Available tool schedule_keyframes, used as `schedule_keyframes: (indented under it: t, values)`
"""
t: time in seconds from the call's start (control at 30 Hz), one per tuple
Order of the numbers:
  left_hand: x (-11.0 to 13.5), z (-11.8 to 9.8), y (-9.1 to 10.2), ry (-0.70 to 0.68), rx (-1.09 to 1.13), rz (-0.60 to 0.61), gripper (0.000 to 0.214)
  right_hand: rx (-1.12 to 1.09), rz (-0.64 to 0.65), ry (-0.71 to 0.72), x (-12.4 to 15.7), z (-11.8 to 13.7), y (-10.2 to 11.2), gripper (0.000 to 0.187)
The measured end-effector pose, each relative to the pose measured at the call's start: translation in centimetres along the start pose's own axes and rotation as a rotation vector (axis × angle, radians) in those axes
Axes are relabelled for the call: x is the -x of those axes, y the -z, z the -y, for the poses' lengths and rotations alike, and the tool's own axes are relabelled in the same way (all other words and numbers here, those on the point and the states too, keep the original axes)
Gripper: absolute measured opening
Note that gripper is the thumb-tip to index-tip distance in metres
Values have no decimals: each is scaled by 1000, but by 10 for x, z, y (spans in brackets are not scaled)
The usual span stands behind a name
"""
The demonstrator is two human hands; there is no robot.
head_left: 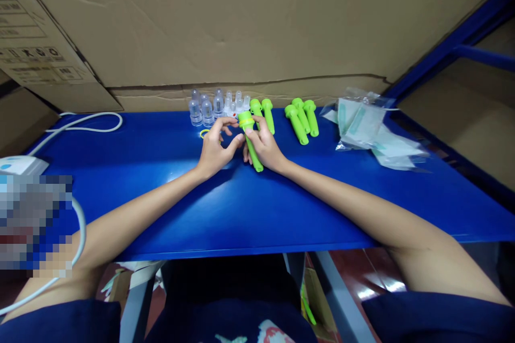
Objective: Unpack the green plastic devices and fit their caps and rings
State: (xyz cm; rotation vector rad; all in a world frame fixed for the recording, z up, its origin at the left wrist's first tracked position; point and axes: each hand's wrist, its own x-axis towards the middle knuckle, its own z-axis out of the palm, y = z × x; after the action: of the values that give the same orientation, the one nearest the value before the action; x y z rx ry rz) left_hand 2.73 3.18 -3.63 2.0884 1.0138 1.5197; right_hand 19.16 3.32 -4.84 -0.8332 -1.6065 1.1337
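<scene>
My right hand (265, 144) is closed around a lime-green, torch-shaped plastic handle (254, 159), its wide head tilted up and away from me. A yellow band (245, 121) circles that head. Just left of it is my left hand (217, 147), fingers curved and thumb apart, nothing visible in its grasp. Its fingertips are close to the head; whether they touch I cannot tell. A loose yellow ring (204, 133) lies beside the left hand. Behind the hands stand several clear domed plastic covers (207, 112) and smaller whitish translucent caps (238, 103).
More green handles (298, 126) lie on the blue table (241, 214) to the right, others just behind my right hand. Clear plastic packets (358, 120) are piled at the far right. A white cable (92, 118) loops at left. Cardboard (225, 27) walls the back.
</scene>
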Motion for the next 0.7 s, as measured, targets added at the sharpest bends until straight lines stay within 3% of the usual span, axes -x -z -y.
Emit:
schedule_keyframes:
  t: [0.47,0.7]
  values:
    - [0,-2,2,-79,-65,23,28,-14,1,6,1,2,0,60]
    - [-1,-1,2,-54,-47,43,30,-30,22,17,1,-1,0,55]
